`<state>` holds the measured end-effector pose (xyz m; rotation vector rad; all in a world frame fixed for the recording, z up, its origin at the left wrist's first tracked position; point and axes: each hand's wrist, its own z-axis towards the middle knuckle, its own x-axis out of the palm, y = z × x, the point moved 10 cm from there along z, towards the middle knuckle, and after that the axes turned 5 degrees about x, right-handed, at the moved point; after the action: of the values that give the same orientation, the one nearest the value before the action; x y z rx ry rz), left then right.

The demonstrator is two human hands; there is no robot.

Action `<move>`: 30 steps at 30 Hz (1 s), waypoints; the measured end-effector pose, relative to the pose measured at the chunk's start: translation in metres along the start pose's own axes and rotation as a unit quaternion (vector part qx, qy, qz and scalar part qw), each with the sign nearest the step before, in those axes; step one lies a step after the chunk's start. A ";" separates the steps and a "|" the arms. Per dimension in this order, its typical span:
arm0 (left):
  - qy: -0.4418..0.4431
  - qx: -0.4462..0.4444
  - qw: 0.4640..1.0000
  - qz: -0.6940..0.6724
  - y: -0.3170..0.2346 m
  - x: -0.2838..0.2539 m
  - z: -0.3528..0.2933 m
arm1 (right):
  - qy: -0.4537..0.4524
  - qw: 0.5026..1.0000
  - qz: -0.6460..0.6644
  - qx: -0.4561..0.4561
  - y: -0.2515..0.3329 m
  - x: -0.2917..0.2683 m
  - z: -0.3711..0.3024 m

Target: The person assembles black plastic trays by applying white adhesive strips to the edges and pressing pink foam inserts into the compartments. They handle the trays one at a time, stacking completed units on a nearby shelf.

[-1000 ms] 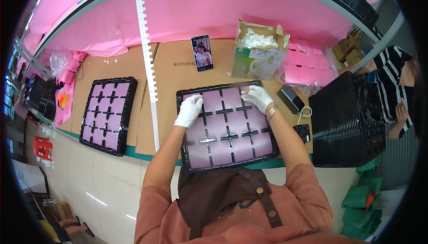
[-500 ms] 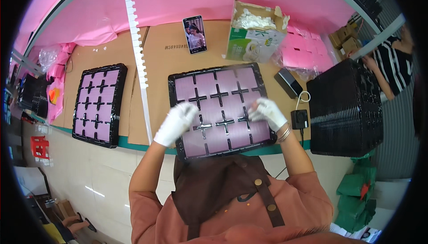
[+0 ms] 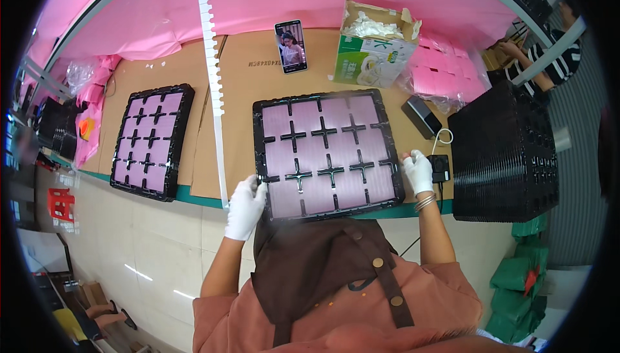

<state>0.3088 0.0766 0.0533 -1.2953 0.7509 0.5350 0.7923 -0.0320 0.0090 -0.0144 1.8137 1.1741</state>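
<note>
In front of me lies a black plastic tray (image 3: 259,148) lined with pale purple sheet, with black cross-shaped dividers standing up in rows. My left hand (image 3: 247,206), in a white glove, closes its fingers at the tray's left rim, near the front corner. Beside the right rim is my right hand (image 3: 418,171), also gloved, its fingers curled together; whether they touch the tray, and what is in them, I cannot make out. A similar smaller-looking tray (image 3: 173,146) with the same purple lining sits farther left on the cardboard-covered table.
A tall stack of black trays (image 3: 497,166) stands at the right. Behind are a phone (image 3: 291,46), a green-and-white carton (image 3: 371,62) of white pieces and wrapped pink sheets (image 3: 445,72). A black box (image 3: 421,119) and adapter (image 3: 440,168) lie near my right hand. Another person (image 3: 549,62) is beyond.
Both hands have moved apart from above the tray to its left and right sides. The whole view has shifted slightly. The person at the far right has changed posture.
</note>
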 end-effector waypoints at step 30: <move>-0.518 -0.075 0.769 -0.368 0.210 -0.288 -0.029 | 0.221 0.857 0.465 -0.035 0.131 0.048 -0.065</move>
<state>-0.0392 0.1078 0.1302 -1.0882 -0.7305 0.5524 0.6601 0.0135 0.0738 0.6733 2.2518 2.0324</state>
